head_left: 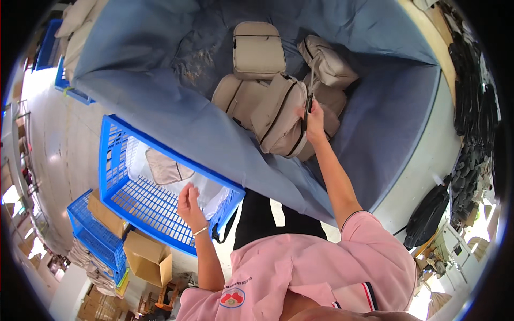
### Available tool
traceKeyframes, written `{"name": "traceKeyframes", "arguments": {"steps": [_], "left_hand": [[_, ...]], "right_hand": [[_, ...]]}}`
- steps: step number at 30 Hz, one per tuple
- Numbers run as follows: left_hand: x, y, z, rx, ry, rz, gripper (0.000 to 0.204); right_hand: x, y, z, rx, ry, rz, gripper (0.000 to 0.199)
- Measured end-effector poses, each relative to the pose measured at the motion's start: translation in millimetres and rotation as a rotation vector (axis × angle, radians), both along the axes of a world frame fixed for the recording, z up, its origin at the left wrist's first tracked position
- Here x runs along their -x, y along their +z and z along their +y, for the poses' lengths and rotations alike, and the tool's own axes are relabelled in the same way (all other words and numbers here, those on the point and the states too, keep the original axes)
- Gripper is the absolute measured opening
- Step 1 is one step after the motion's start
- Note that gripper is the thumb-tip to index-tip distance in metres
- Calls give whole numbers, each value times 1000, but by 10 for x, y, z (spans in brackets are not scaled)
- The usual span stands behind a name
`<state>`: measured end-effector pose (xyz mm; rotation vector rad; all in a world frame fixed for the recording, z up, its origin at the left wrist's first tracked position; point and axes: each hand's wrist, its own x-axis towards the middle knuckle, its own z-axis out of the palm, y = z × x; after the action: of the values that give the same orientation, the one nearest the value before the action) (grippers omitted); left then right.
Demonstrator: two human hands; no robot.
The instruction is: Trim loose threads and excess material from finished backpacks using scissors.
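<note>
My right hand (315, 122) is closed on the dark zipped edge of a beige bag (286, 120), inside a large blue-lined bin (399, 115). More beige bags lie around it: a boxy one (259, 51) beyond it, another (327, 63) to the far right, and one (233, 93) partly covered on the left. My left hand (191, 206) hovers over the near side of a blue plastic crate (171, 155), fingers loosely bent and nothing in them. One beige bag (167, 167) rests in that crate beside clear plastic sheeting.
The bin's fabric lining folds over its near edge, close to the crate. At lower left are stacked blue crates (96, 235) and an open cardboard box (150, 258). Many black bags or straps (468, 117) hang along the right side.
</note>
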<state>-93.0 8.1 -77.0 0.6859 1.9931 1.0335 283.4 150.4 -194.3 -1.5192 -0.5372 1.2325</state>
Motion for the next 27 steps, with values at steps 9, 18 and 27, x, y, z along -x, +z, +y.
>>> {"name": "traceKeyframes", "arguments": {"steps": [9,18,27], "left_hand": [[-1355,823,-22,-108,-31,-695,36],[-1273,991,-720,-115,53,-938,38],[-1070,734,-1274,-124,64,-844,36]], "right_hand": [[-223,2758,-844,-349,-85,54,31],[-62,3094,-2224,-193,250,53,36],[-156,3019,-3031,-34,187,79,26]]}}
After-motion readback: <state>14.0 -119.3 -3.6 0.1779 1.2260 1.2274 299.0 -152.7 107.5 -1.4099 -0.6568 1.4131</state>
